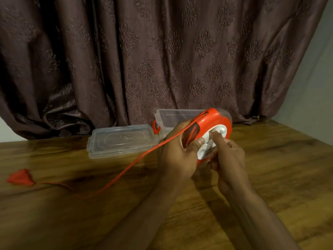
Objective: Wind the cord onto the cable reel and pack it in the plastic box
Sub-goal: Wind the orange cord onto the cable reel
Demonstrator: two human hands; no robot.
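Note:
An orange cable reel [212,121] with a white centre disc is held tilted above the table. My left hand [177,152] grips its left side, thumb on the white disc. My right hand [228,152] is at the disc, index finger pressed into it, other fingers curled. The red cord [126,171] runs from the reel past my left hand, down and left across the table, to a red plug [20,177] lying at the far left. Behind the reel stands the clear plastic box [171,117] with a red latch, partly hidden by the reel.
The box's clear lid [122,140] lies flat on the wooden table [279,177], left of the box. A dark patterned curtain [162,60] hangs right behind the table's far edge. A pale wall shows at the right.

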